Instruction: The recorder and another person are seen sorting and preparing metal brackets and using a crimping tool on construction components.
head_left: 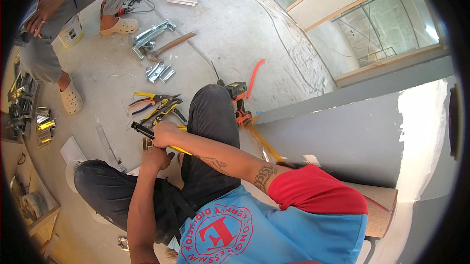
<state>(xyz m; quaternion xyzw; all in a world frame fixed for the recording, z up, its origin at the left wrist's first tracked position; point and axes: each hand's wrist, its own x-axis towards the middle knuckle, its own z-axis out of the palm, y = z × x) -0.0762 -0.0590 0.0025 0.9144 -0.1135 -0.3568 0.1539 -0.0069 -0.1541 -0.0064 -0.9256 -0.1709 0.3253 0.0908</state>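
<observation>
My right hand [166,134] is closed around a plier-like tool [143,130] with a long black head and yellow handles, held over my lap. Just below it, my left hand [156,158] is closed, and its fingers partly hide what they grip. A small brownish metal piece [147,143] shows between the tool and my left hand; whether the hand holds it is unclear. On the floor ahead lie pliers with orange and blue handles [144,102] and yellow-and-black snips [164,111]. A cordless drill [238,100] stands beyond my right knee.
A hammer [169,47] lies by cut metal channel pieces [159,73]. A metal ruler [108,145] is on the left. Another person's clog [71,98] stands at the far left. A grey wall panel [333,132] rises on my right, near a red strip [255,78].
</observation>
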